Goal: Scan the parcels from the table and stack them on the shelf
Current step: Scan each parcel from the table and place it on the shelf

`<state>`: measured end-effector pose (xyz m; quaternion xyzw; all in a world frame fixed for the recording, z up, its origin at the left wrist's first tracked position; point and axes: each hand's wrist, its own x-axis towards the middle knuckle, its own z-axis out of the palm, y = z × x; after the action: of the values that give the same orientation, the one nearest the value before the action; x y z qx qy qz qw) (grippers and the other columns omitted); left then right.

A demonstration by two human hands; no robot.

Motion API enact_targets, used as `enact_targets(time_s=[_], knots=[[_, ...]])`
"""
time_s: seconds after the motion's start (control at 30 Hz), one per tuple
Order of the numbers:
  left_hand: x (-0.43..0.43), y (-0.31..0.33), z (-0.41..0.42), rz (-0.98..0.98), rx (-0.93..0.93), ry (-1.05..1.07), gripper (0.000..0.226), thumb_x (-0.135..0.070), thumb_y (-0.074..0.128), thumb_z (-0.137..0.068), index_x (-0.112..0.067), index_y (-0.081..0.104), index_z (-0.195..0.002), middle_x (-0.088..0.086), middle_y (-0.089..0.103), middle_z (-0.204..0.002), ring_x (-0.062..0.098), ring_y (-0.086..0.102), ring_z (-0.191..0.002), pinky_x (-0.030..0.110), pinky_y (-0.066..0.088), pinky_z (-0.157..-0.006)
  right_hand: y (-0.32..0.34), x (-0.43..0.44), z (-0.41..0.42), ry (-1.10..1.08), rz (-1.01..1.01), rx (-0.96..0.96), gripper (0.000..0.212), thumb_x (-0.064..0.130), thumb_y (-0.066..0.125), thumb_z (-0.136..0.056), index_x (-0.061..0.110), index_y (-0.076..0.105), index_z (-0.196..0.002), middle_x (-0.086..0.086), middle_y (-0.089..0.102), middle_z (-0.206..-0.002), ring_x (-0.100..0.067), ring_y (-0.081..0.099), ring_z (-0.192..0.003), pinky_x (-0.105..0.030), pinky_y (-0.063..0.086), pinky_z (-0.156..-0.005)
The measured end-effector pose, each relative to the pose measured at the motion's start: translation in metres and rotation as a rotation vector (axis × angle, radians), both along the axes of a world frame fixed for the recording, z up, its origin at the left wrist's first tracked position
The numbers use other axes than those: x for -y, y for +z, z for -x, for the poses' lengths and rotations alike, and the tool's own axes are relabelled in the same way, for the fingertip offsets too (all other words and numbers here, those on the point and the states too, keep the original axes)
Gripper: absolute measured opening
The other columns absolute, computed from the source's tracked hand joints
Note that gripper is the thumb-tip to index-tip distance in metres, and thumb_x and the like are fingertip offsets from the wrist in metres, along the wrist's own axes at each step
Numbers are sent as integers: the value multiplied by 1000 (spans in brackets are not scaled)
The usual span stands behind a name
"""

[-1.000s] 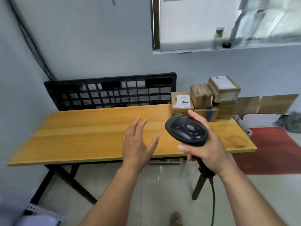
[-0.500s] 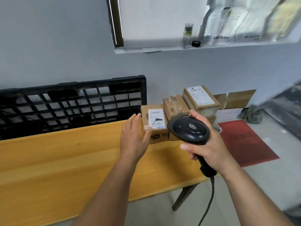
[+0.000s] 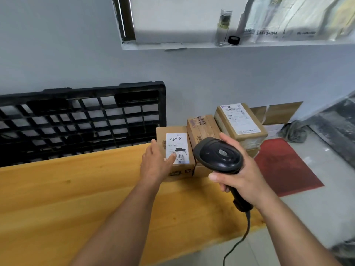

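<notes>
1. Bench [image 3: 76, 189] — smooth, yellow varnished wood.
2. Parcels [image 3: 203, 129]: matt brown cardboard, white paper labels, glossy tape on some.
3. Scanner [image 3: 219, 155] — black plastic, slight sheen.
4. Pallet [image 3: 80, 120] along the bench's far edge: black, matt plastic.

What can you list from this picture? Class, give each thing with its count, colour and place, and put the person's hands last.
parcels: at least three, brown, right end of table
table: one, yellow wood, foreground
scanner: one, black, corded, in right hand
pallet: one, black, upright behind table
mat: one, red, floor at right
bottle: one, clear, window ledge
left hand: one, touching nearest parcel
right hand: one, gripping scanner
</notes>
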<state>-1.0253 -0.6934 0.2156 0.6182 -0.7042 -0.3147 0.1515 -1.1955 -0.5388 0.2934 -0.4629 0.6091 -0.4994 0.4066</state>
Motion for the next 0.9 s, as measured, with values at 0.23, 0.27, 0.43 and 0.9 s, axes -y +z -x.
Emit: enact_targets(time_s=[0.23, 0.27, 0.43, 0.9], knots=[[-9, -15, 4, -161, -32, 77, 90, -39, 70, -83, -39, 9, -149, 9, 47, -140, 35, 49, -123, 55, 48, -94, -20, -5, 2, 42, -42, 48, 97, 12, 90, -62, 53, 43, -135, 1, 62, -125, -26, 59, -52, -32, 52, -50], [-13, -13, 3, -164, -21, 90, 91, -36, 69, -84, -36, 8, -151, 10, 44, -141, 35, 47, -125, 55, 47, -96, -22, -5, 1, 54, -47, 52, 97, 14, 91, -61, 54, 43, -135, 3, 62, -125, -27, 60, -52, -33, 52, -50], [-44, -18, 0, -116, -7, 137, 93, -36, 65, -90, -34, -2, -154, 10, 38, -145, 32, 41, -130, 48, 41, -105, -31, -1, -1, 134, -50, 47, 94, 6, 87, -68, 57, 42, -133, 0, 63, -125, -29, 61, -53, -33, 52, -52], [-42, -47, -17, -220, -418, 183, 74, -53, 57, -82, -48, 19, -145, 14, 46, -135, 31, 54, -115, 57, 49, -95, -54, 1, 9, 201, -148, 85, 96, 6, 87, -67, 55, 40, -135, 5, 63, -125, -26, 62, -55, -31, 53, -52]])
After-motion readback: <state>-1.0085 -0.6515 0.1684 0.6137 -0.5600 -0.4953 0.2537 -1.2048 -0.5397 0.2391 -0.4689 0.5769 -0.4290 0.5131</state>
